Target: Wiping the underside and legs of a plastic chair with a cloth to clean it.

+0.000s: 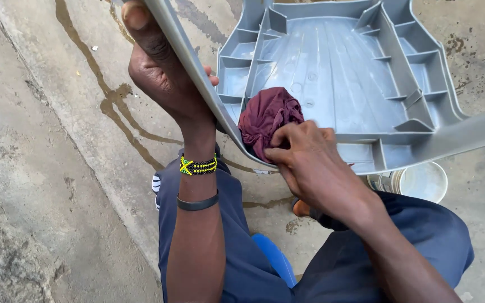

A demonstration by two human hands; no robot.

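Left hand [155,70] grips the rim of an upturned grey plastic chair [332,73] | right hand [310,163], fingers closed on a maroon cloth [265,115], presses it into the ribbed underside | best: steady the chair, work each corner | bucket [422,180] below on wet concrete floor [57,168].

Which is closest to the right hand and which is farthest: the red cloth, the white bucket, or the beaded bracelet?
From the right hand:
1. Red cloth, touching the fingers, against the grey chair's underside.
2. Beaded bracelet, to the left, on the other wrist.
3. White bucket, to the right, on the ground below the chair.
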